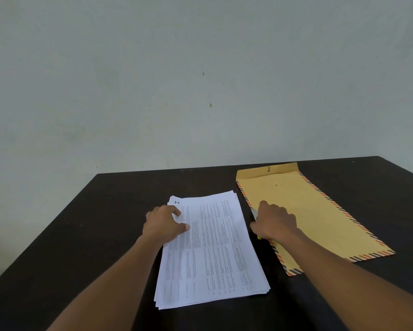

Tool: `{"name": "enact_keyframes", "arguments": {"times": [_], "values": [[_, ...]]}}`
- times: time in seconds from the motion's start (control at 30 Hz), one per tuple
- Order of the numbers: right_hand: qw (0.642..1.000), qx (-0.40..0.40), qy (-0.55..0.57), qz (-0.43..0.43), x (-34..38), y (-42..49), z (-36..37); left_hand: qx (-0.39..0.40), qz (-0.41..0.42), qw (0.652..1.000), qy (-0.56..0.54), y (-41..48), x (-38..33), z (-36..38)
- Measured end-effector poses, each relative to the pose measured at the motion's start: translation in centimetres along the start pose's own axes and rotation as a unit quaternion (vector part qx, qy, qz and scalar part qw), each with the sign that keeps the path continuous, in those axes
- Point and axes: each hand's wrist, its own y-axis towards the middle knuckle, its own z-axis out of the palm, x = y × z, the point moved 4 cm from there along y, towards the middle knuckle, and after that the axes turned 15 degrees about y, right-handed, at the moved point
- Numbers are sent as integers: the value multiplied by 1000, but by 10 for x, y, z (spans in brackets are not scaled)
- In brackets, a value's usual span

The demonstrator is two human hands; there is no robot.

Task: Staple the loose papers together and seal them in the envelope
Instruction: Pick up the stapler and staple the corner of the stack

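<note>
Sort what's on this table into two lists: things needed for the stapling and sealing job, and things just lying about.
For the job:
- stack of papers, left hand resting on its upper left part
- envelope, flap end away from the person
- a small object under the right hand, mostly hidden; perhaps the stapler, but I cannot tell

Just lying about:
- nothing visible; only the dark table and the wall behind

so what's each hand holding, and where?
Left hand lies flat on the paper stack near its top-left corner, pinning rather than gripping. Right hand covers something small, grey and yellow, beside the envelope; grip point hidden.
</note>
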Motion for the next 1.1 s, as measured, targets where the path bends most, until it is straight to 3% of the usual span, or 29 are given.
{"name": "enact_keyframes", "arguments": {"times": [0.13,0.37,0.53,0.67,0.8,0.93,1.1], "values": [[990,-95,35,-93,21,6,-6,22,-47,996,-77,4,0,-1],[991,-31,-11,-132,52,-1,26,45,-48,986,-155,6,3,-1],[992,-37,38,-118,55,-3,33,31,-11,978,-206,7,1,-7],[990,8,111,-87,55,6,33,-4,36,957,-288,0,1,-19],[933,36,353,-62,57,19,15,-24,54,891,-450,-5,5,-55],[838,7,534,-107,75,19,-28,-63,60,876,-474,-4,10,-98],[812,-75,514,-264,122,1,-91,-159,131,877,-433,-15,-3,-146]]}}
